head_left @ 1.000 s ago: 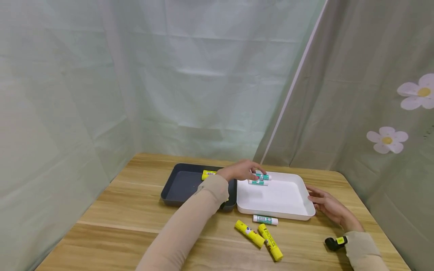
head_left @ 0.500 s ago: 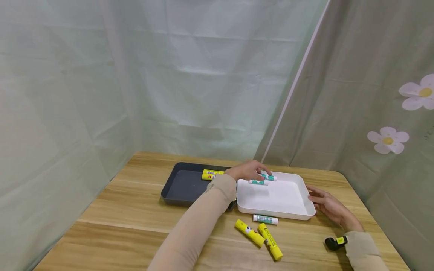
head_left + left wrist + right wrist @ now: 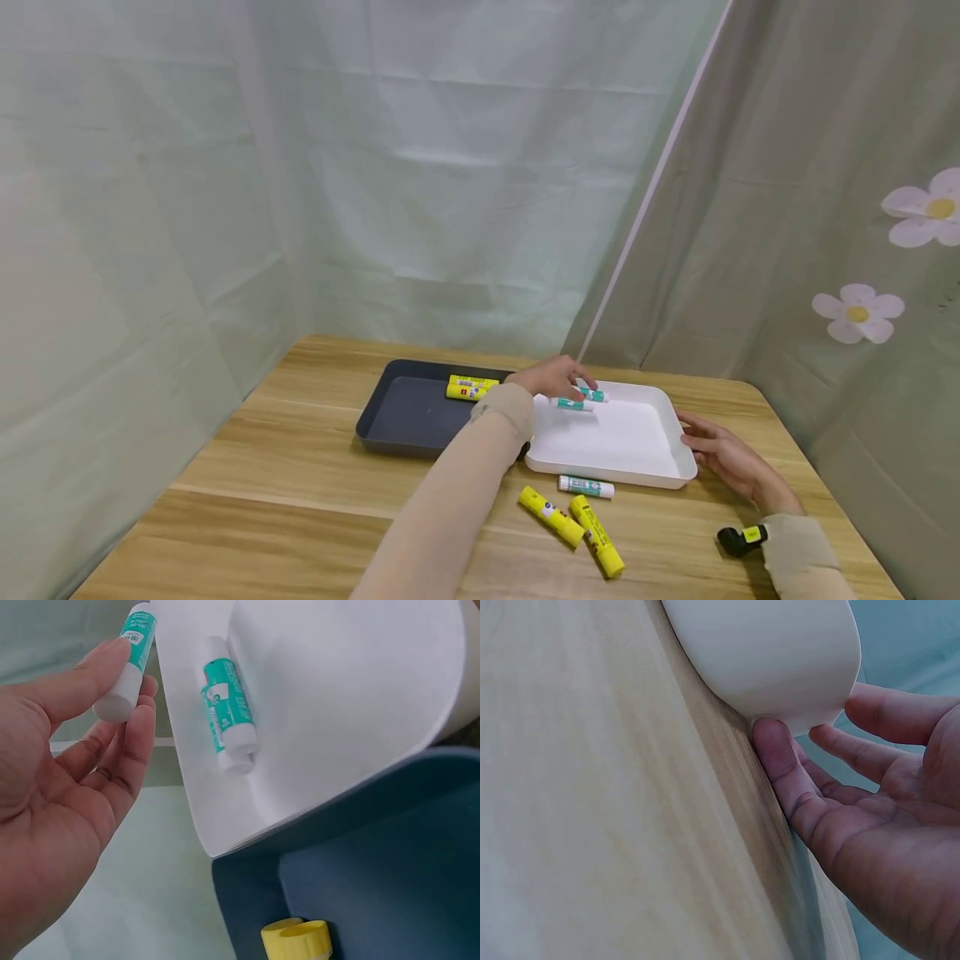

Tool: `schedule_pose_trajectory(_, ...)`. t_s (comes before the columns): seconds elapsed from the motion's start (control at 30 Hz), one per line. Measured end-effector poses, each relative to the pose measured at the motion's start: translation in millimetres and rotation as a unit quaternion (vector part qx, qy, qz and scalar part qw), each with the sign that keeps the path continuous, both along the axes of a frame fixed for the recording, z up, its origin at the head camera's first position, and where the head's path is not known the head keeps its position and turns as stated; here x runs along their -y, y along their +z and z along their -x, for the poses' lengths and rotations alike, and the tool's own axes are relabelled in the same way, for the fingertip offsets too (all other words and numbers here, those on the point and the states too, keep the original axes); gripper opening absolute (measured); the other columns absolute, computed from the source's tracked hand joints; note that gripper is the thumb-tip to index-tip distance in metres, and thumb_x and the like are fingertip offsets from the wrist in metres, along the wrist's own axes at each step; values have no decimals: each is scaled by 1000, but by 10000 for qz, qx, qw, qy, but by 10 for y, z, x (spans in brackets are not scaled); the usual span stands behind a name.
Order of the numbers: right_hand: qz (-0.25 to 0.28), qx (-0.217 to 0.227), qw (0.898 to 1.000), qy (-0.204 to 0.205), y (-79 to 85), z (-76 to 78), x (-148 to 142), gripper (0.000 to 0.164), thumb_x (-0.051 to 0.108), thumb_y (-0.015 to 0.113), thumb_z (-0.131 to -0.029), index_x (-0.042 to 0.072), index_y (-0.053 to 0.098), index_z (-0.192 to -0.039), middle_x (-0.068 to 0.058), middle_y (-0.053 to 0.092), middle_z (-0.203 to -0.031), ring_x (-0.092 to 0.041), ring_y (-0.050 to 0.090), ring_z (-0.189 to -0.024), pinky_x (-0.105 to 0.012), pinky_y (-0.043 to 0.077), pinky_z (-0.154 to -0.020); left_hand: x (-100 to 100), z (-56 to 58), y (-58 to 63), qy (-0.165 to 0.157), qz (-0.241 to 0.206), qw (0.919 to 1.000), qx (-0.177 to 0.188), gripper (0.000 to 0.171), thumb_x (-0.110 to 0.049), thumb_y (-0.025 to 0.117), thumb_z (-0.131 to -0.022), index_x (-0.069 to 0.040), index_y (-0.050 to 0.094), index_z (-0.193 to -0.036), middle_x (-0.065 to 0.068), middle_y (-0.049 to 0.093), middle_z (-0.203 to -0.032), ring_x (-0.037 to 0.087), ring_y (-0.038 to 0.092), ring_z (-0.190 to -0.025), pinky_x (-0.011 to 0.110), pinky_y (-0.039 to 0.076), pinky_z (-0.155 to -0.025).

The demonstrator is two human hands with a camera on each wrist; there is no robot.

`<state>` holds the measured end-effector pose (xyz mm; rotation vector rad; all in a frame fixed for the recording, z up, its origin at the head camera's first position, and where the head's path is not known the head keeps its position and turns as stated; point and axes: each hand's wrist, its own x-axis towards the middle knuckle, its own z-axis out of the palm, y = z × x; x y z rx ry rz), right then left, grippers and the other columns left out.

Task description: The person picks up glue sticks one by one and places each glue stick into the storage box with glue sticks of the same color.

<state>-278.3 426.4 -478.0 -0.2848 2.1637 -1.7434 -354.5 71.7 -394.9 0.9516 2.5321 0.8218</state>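
Wooden table (image 3: 225, 467) — two yellow sticks (image 3: 552, 517) near white tray (image 3: 630, 437)

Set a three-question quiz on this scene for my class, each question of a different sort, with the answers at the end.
1. Multiple choice. Which hand holds a green-and-white glue stick?
A) the left hand
B) the right hand
C) both hands

2. True or false? The right hand is touching the dark tray.

3. Count. In the head view, how many yellow glue sticks lie directly on the table?

Key
1. A
2. False; it touches the white tray.
3. Two
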Motion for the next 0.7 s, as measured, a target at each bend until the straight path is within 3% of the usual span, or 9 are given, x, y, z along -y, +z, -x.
schedule_pose_trajectory(0.3, 6, 19, 10000, 18, 4, -19, 14, 71, 13, 50, -110, -12, 6, -161, -3, 50, -134, -6, 61, -109, -24, 54, -92, 4, 49, -125, 95, 131, 9998, 86, 29, -10, 74, -98, -16, 76, -126, 1, 69, -131, 14, 61, -110, 25, 51, -83)
schedule_pose_trajectory(0.7, -25, -3, 10000, 27, 24, -37, 8, 71, 13, 50, -110, -12, 6, -160, -3, 50, -133, -6, 61, -109, -24, 54, -91, -57, -10, -162, 269, 337, 9990, -92, 23, -12, 76, -97, -16, 79, -120, 2, 63, -134, 11, 58, -96, 22, 49, -79)
